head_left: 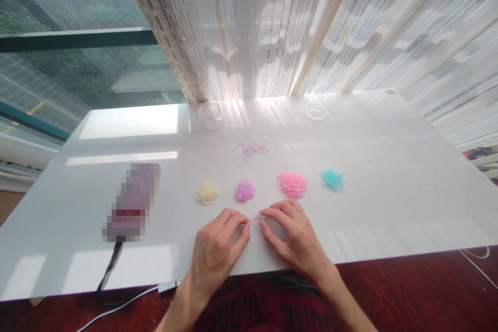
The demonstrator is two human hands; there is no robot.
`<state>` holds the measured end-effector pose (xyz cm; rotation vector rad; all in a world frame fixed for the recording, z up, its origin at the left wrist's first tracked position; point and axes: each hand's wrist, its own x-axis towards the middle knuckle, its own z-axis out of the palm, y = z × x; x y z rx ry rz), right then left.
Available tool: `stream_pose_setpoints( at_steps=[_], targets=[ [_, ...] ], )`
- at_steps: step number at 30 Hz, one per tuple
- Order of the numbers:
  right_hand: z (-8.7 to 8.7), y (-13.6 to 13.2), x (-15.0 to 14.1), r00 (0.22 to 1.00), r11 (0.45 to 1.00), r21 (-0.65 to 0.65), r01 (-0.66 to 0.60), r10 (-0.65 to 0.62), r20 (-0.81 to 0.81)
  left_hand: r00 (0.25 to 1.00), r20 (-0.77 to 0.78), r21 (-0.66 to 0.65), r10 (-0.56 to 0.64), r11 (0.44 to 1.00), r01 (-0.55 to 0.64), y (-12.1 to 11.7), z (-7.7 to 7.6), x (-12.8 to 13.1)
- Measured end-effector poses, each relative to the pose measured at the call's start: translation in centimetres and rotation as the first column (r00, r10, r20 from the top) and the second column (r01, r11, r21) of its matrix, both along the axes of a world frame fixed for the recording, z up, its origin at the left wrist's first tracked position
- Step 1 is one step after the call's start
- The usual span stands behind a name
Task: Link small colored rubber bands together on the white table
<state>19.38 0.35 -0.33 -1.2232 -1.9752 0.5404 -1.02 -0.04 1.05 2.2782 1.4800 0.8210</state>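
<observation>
While your left hand (218, 237) presses its fingertips together, any catch unclear, hold your right hand (298, 231), fingertips parted, light beside the thin strands (256, 221) on the tabletop (389, 207).

Two bare hands show, one left hand (216, 241) and one right hand (293, 233), with four single-colour heaps of thin strands, namely one yellow heap (208, 193), one purple heap (245, 191), one pink heap (292, 184) and one turquoise heap (332, 180). Mixed-colour strands make one loose scatter (252, 148) and one small cluster (256, 221) between the hands, the single strands being too fine to count. There are two clear round vessels, one tub (210, 115) and one shallow dish (316, 112), plus one white table (389, 187), one pixelated oblong item (134, 199) and one black strap (110, 265).
</observation>
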Motion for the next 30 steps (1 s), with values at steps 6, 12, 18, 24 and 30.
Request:
stream_pose_setpoints(
  at_steps=[6, 12, 18, 24, 30],
  targets=[
    [0.38, 0.01, 0.09, 0.996, 0.999, -0.02, -0.037, 0.036, -0.087, 0.998, 0.061, -0.083, -0.02, 0.996, 0.025, 0.1, 0.32, 0.04],
    [0.44, 0.01, 0.15, 0.99, 1.0, -0.018, -0.017, 0.015, -0.142, 0.955, 0.295, -0.24, 0.013, 0.969, 0.061, -0.01, 0.17, 0.16],
    [0.51, -0.07, 0.13, 0.985, 1.0, -0.014, -0.014, 0.012, -0.171, 0.914, 0.377, -0.376, 0.149, 0.927, 0.004, 0.09, 0.24, 0.25],
    [0.74, -0.1, 0.18, 0.982, 1.0, -0.021, 0.008, -0.012, -0.19, 0.864, 0.458, -0.497, 0.208, 0.866, 0.055, 0.28, 0.42, 0.38],
    [0.91, -0.16, 0.17, 0.979, 0.999, -0.025, 0.021, -0.025, -0.201, 0.836, 0.506, -0.512, 0.213, 0.854, 0.093, 0.38, 0.3, 0.29]
  ],
)
